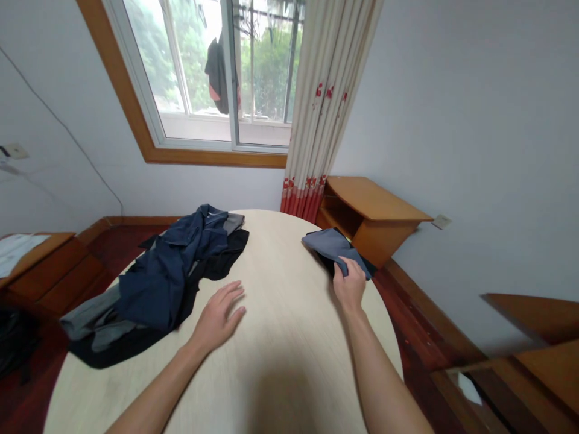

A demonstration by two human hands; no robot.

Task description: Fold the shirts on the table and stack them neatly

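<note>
A loose heap of dark blue, grey and black clothes (174, 265) lies along the left side of the round pale table (280, 325). Just right of the heap, my left hand (219, 316) is open over the tabletop, its fingers apart and holding nothing. At the table's right edge, a flat grey-blue folded garment (332, 244) lies on top of black cloth. My right hand (349, 280) pinches the near edge of the grey-blue garment between thumb and fingers.
A wooden cabinet (366, 211) stands beyond the table's right edge, next to the curtain (325, 108). Another wooden cabinet (49, 271) with papers on it is at far left. Wooden furniture (534, 374) stands at lower right.
</note>
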